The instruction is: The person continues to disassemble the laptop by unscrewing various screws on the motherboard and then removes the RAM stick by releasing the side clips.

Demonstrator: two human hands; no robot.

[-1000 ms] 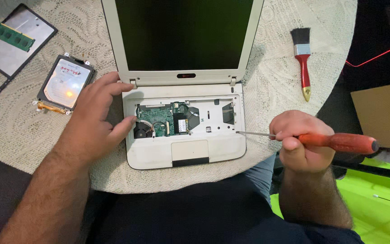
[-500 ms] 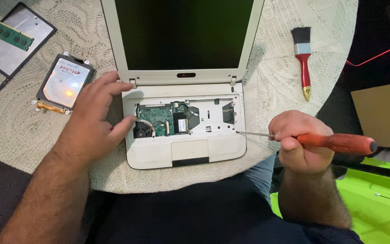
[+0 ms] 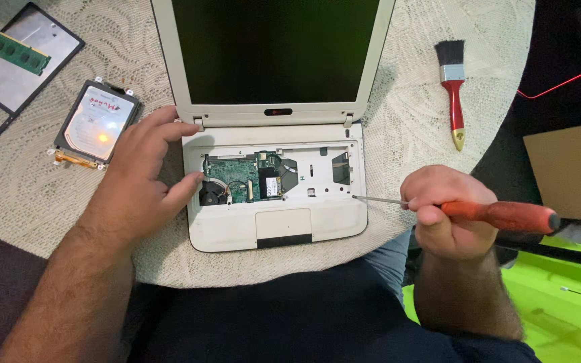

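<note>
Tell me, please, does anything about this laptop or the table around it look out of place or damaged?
The laptop has no keyboard: its green circuit board lies bare in the open base. A hard drive and memory stick lie loose on the cloth at left. The right hand holds a red-handled screwdriver to the base's right edge. Nothing looks broken.

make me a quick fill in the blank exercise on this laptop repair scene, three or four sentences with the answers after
1. The right hand grips a screwdriver with a ____ handle.
2. The left hand rests on the ____ edge of the small white laptop.
3. The laptop's keyboard is off, so a green ____ shows inside.
4. A paintbrush with black bristles lies to the ____ of the laptop's screen.

Missing words: red; left; circuit board; right
</note>
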